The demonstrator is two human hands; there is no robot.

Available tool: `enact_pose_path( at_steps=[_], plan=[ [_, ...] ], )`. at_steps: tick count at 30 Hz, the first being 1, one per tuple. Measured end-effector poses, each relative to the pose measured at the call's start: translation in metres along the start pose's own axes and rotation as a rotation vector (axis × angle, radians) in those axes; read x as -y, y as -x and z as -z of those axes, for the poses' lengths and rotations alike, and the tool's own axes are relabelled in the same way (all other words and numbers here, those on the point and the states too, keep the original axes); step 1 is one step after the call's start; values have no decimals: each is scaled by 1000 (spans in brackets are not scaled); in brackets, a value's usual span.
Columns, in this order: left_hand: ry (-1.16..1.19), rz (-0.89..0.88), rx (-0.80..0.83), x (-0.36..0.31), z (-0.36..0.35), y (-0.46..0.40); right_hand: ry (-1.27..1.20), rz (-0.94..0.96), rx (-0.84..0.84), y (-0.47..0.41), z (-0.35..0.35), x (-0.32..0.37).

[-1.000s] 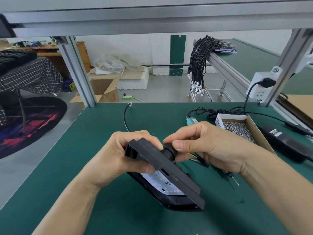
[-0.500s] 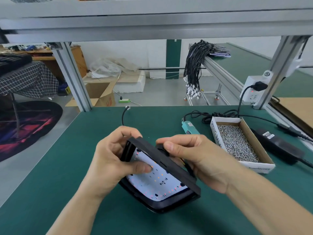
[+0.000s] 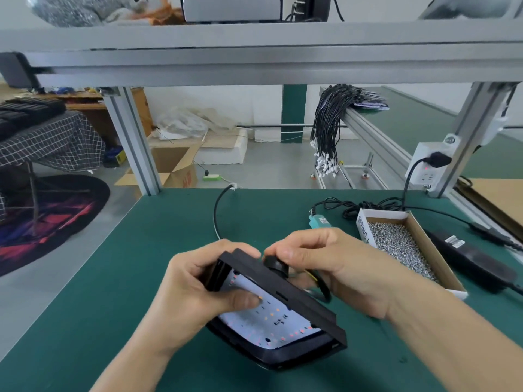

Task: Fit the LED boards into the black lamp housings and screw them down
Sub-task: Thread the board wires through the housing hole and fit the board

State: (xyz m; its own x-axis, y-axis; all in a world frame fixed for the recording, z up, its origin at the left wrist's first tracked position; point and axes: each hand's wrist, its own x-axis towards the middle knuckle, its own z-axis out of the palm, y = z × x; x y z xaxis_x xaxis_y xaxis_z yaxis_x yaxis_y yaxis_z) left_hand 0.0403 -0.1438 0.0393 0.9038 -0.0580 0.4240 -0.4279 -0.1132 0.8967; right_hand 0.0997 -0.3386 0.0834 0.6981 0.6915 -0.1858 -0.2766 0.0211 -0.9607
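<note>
the lamp housing (image 3: 300, 299) looks like matt black plastic, its led board (image 3: 271, 326) smooth glossy white. the bench (image 3: 175, 227) has a matt green mat. the screw box (image 3: 424, 244) is plain cardboard holding shiny metal screws (image 3: 396, 244); the frame (image 3: 133, 140) is brushed aluminium.
</note>
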Motion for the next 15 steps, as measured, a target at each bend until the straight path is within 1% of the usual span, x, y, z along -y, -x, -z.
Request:
enact_pose_path(
  at_steps=[3,6,9,13,15],
  plan=[
    [-26,5,-44,1,-1,-4,-58,-47,36,-9,7,3],
    [-36,23,-159,9,-1,-3,-93,-40,31,-14,10,-1],
    [-73,24,-230,15,-4,-2,-160,-58,2,-17,8,-8],
    [-52,23,-344,17,-9,-1,-187,-61,-49,-19,4,-19],
    [-73,14,-361,16,-9,0,-200,-47,-68,-17,2,-21]
  ],
)
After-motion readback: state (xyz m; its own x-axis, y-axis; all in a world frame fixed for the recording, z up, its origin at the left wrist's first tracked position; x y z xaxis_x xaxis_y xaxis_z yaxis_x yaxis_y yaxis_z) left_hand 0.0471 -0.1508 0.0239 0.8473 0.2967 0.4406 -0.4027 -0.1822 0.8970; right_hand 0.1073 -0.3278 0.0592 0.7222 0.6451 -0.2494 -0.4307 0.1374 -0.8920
